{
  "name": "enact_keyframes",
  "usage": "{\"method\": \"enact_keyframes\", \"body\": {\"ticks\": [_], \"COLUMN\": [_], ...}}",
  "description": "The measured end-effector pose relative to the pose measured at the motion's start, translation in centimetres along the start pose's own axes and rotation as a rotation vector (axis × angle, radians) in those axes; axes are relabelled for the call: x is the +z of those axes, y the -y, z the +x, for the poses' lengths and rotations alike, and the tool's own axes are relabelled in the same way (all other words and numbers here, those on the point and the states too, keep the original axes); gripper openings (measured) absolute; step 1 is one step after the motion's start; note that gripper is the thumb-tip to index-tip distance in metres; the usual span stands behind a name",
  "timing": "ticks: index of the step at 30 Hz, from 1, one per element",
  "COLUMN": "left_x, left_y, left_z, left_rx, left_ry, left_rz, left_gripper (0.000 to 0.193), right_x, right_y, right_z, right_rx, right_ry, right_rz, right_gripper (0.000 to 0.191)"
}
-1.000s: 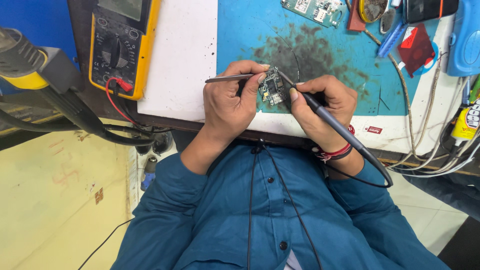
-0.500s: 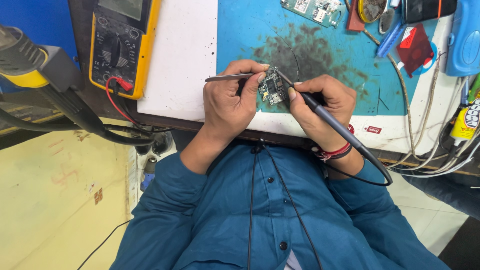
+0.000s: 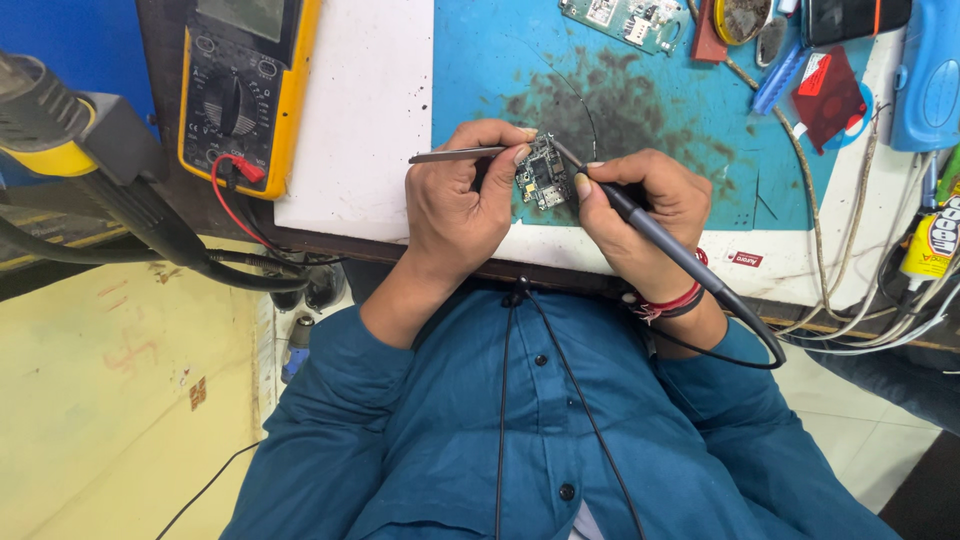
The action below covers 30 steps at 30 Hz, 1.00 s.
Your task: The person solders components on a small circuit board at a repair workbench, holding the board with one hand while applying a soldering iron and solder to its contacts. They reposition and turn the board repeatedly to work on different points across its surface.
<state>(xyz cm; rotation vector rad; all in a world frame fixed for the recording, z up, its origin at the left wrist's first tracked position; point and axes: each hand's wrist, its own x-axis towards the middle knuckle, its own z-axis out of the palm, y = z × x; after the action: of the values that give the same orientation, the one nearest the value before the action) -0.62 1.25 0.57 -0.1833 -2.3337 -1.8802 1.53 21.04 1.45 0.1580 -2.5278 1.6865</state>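
A yellow digital multimeter point(image 3: 240, 85) is lying at the upper left of the bench, with a red lead point(image 3: 243, 168) plugged into its lower edge. A yellow-and-grey hot-air tool point(image 3: 70, 140) is jutting in from the left edge. A blue work mat point(image 3: 480, 70), stained dark near its middle, is covering the white tabletop point(image 3: 360, 120). A spare green circuit board point(image 3: 625, 20) is lying at the mat's top edge, just beside a round tin point(image 3: 742, 18). A red plastic sheet point(image 3: 828, 98) is resting near a light-blue case point(image 3: 928, 75), and white cables point(image 3: 860, 300) are trailing along the right side.
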Motion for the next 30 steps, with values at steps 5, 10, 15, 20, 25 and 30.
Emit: {"method": "enact_keyframes", "body": {"ticks": [5,10,15,20,25,30], "left_x": [0.0,0.0,0.0,0.0,0.0,0.1], "left_y": [0.0,-0.1,-0.1,0.0,0.6,0.8], "left_z": [0.0,-0.1,-0.3,-0.6,-0.9,-1.2], "left_rx": [-0.002,-0.013,0.012,-0.052,-0.006,0.012], "left_ry": [0.002,-0.004,-0.027,-0.048,-0.097,-0.114], "left_rz": [0.007,0.032,-0.060,-0.099,-0.160,-0.253], "left_gripper": [0.007,0.006,0.006,0.008,0.010,0.012], "right_x": [0.0,0.2,0.5,0.2,0.4,1.0], "right_y": [-0.2,-0.3,0.5,1.9,2.7,2.6], "right_z": [-0.1,-0.3,0.1,1.0,1.5,1.1], "right_rx": [0.016,0.056,-0.070,-0.289,-0.322,-0.359], "right_ry": [-0.003,-0.031,-0.002,0.140,0.257,0.171], "right_rz": [0.012,0.061,-0.006,-0.349,-0.471,-0.573], "right_gripper": [0.011,0.012,0.018,0.054,0.066,0.063]}}
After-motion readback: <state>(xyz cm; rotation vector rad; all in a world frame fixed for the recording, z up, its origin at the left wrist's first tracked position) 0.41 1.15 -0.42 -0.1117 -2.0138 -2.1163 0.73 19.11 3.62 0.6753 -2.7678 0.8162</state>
